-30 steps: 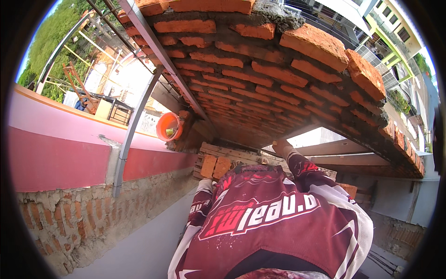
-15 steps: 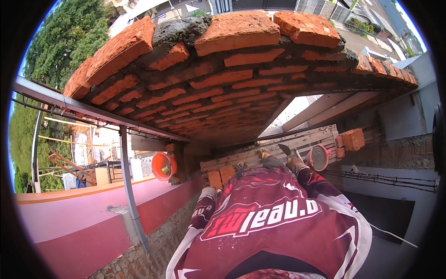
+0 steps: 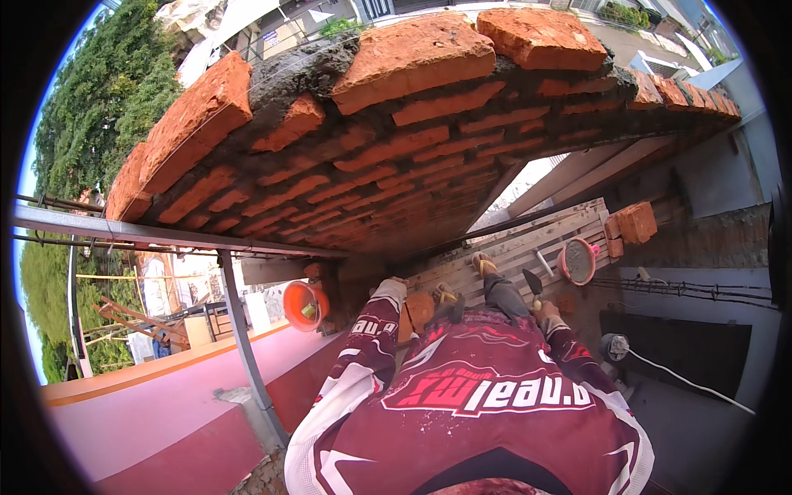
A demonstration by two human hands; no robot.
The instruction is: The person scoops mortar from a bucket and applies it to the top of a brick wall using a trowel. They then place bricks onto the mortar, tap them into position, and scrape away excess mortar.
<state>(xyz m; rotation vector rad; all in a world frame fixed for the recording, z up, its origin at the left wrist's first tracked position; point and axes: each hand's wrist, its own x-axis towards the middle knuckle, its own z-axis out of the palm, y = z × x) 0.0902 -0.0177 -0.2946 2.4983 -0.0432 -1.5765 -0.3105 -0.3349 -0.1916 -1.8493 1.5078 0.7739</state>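
Note:
My right hand (image 3: 545,311) is closed on a trowel (image 3: 532,282), low beside my right leg, its dark blade pointing away from me. My left hand (image 3: 394,282) reaches out left of my feet, its fingers too small to make out, near loose bricks (image 3: 417,309) lying by my legs. My sandalled feet rest on wooden planks (image 3: 518,238). Above them rises a rough brick wall (image 3: 429,107) with dark mortar and larger bricks along its top. A pink bucket of grey mortar (image 3: 578,260) stands right of my feet, beside a pale bar.
An orange bucket (image 3: 304,305) is at left near a metal post (image 3: 239,322) and rail (image 3: 140,233). A pink wall edge (image 3: 148,396) runs below. At right are stacked bricks (image 3: 634,223), dark cables and a white cord (image 3: 693,379). A street and trees lie beyond.
The view has swung, showing more of the wall top and planks. My left hand has moved forward; my right hand, with the trowel, has come back lower. My feet have come into view.

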